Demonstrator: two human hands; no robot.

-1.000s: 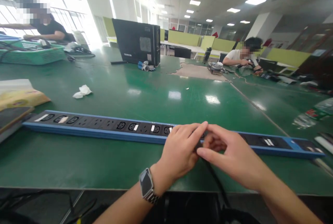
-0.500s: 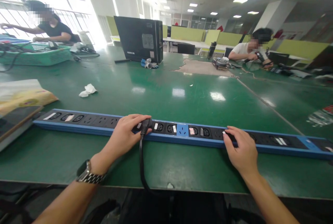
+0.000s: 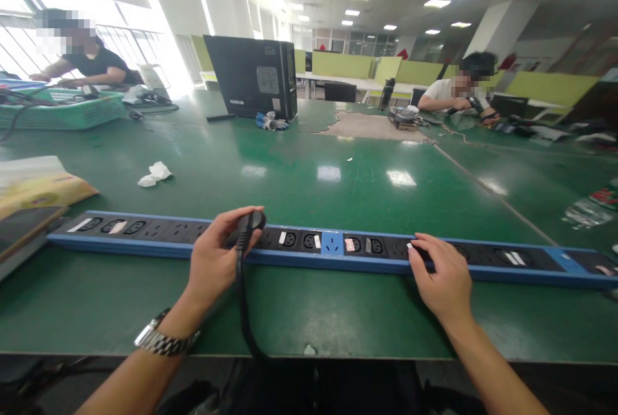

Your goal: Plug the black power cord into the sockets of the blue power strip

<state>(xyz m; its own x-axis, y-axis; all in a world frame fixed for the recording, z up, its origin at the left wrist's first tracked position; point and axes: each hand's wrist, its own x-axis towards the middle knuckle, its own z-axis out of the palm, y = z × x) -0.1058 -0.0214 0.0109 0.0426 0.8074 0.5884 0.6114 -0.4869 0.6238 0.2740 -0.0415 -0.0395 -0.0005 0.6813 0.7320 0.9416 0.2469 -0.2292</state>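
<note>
The black plug (image 3: pixel 255 219) has shifted left and looks unseated—the left hand (image 3: pixel 211 266) pinches it, fingers nearly closed. The half-curled right hand (image 3: pixel 447 281) touches the power strip (image 3: pixel 299 258)—grip unclear.

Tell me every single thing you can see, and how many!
table: one, green, under everything
power strip: one, blue and black, near edge
plug with cord: one, black, left hand
tissue: crumpled, white, left
packet: one, yellow and white, far left
basket: one, green, back left
computer tower: one, black, back
gloves: bunched, uncounted, blue-grey, by tower
clear bottle: one, red-green label, right
people: two, black and white tops, behind table
clutter: uncounted, mixed, back right
watch: one, silver, left wrist
left hand, right hand: two, bare, at strip
</note>
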